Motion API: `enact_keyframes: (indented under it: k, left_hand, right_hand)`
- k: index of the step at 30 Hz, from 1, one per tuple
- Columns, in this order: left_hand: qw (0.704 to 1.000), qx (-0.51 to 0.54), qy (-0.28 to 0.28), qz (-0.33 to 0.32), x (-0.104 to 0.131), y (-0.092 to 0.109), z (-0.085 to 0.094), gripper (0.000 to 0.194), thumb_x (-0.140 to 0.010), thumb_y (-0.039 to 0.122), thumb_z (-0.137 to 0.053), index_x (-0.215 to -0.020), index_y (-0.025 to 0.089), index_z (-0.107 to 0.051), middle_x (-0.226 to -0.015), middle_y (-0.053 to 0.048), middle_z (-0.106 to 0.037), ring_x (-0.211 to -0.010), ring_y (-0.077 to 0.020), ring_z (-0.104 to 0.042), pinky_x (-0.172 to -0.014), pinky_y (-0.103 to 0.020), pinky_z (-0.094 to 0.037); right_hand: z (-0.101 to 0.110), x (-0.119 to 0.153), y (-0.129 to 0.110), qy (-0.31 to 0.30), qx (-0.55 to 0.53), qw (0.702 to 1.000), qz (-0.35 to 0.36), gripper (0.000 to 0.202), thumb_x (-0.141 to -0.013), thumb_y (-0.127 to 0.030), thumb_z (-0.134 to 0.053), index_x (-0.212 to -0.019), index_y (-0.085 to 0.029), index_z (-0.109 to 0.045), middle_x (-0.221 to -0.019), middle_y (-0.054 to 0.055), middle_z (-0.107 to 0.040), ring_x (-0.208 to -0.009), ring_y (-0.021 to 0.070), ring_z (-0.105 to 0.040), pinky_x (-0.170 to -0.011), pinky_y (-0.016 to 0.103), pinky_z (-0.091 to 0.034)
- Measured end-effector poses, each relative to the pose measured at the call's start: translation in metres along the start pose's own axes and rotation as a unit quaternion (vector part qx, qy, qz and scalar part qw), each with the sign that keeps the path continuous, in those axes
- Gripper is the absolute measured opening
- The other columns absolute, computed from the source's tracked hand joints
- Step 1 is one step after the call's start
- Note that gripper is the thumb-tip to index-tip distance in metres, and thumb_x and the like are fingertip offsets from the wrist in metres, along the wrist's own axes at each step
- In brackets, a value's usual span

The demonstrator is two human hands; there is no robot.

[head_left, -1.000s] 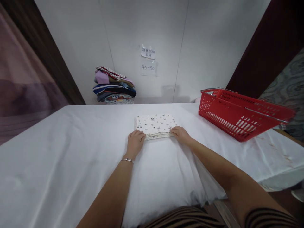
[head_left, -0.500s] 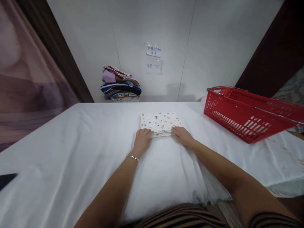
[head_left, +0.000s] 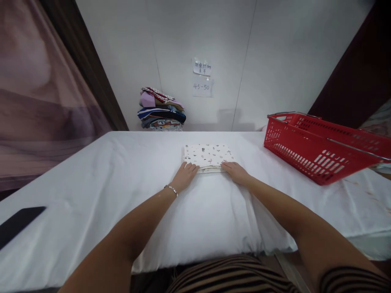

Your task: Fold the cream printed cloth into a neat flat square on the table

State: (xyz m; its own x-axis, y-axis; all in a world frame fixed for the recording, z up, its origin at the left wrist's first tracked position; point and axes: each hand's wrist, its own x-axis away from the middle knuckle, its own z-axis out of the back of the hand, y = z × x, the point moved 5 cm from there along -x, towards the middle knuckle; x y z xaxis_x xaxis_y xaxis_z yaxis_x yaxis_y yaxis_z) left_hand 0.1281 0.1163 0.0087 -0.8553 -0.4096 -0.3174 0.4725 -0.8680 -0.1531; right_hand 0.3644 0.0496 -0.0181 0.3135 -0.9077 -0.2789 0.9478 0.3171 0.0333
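Note:
A folded white cloth (head_left: 210, 154) with small printed figures lies flat on the white-covered table, its stacked layers showing along the near edge. My left hand (head_left: 185, 176) is at its near left corner, fingers curled over the top. At the near right corner, my right hand (head_left: 236, 171) grips in the same way, with its fingertips on the print. The undersides of both hands are hidden. A bracelet (head_left: 172, 190) circles my left wrist.
A red plastic basket (head_left: 308, 144) with metal handles stands on the right of the table (head_left: 122, 171). Folded fabrics (head_left: 161, 112) are piled beyond the far edge. At the left lies a dark flat object (head_left: 23, 221). Paper signs (head_left: 202, 87) hang on the wall.
The view has shifted slightly left, showing more of the dark flat object. Both hands remain at the cloth's near corners, and my left forearm angles farther outward.

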Motion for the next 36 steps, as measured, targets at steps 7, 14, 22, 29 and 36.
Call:
enact_keyframes:
  k: [7, 14, 22, 29, 36]
  left_hand:
    - [1.0, 0.0, -0.013, 0.0, -0.005, 0.001, 0.0, 0.05, -0.082, 0.0, -0.029, -0.125, 0.015, -0.052, -0.098, -0.012, -0.061, -0.094, -0.0225, -0.054, -0.098, -0.04, -0.031]
    - [1.0, 0.009, -0.014, -0.004, 0.003, 0.012, 0.004, 0.052, -0.085, 0.001, -0.026, -0.131, 0.014, -0.045, -0.1, -0.012, -0.062, -0.093, -0.0221, -0.055, -0.094, -0.041, -0.035]
    - [0.999, 0.026, -0.023, 0.014, 0.009, 0.015, 0.01, 0.045, -0.084, 0.001, -0.032, -0.121, 0.019, -0.052, -0.1, -0.009, -0.064, -0.093, -0.0208, -0.058, -0.098, -0.041, -0.034]
    - [0.996, 0.068, 0.023, 0.047, -0.019, 0.037, 0.013, 0.044, -0.088, 0.031, -0.046, -0.131, 0.021, -0.044, -0.136, -0.011, -0.049, -0.129, -0.0266, -0.039, -0.11, -0.049, -0.02]
    - [0.993, 0.114, -0.017, 0.037, -0.017, 0.046, -0.028, 0.055, -0.092, 0.04, -0.039, -0.142, 0.019, -0.031, -0.146, -0.009, -0.039, -0.137, -0.0236, -0.03, -0.112, -0.044, -0.022]
  right_hand:
    - [0.01, 0.0, 0.002, -0.011, 0.026, 1.0, -0.003, 0.051, -0.087, -0.005, -0.036, -0.135, -0.021, -0.046, -0.136, 0.01, -0.051, -0.124, 0.0225, -0.047, -0.097, 0.04, -0.04]
    - [0.01, 0.01, 0.014, 0.015, -0.038, 0.999, -0.003, 0.044, -0.091, -0.014, -0.037, -0.132, -0.022, -0.05, -0.133, 0.007, -0.054, -0.121, 0.021, -0.05, -0.099, 0.038, -0.041]
    - [0.002, 0.017, 0.018, 0.027, -0.066, 0.997, -0.019, 0.043, -0.092, -0.019, -0.042, -0.132, -0.032, -0.05, -0.133, 0.003, -0.054, -0.12, 0.0223, -0.052, -0.099, 0.04, -0.044]
    - [-0.002, 0.017, 0.013, 0.052, -0.047, 0.997, 0.022, 0.044, -0.091, -0.014, -0.04, -0.132, -0.025, -0.051, -0.132, 0.008, -0.055, -0.119, 0.023, -0.053, -0.099, 0.042, -0.044]
    - [0.003, 0.022, 0.011, 0.065, -0.078, 0.995, 0.008, 0.046, -0.088, -0.013, -0.039, -0.13, -0.025, -0.054, -0.132, 0.008, -0.055, -0.119, 0.0241, -0.053, -0.099, 0.044, -0.044]
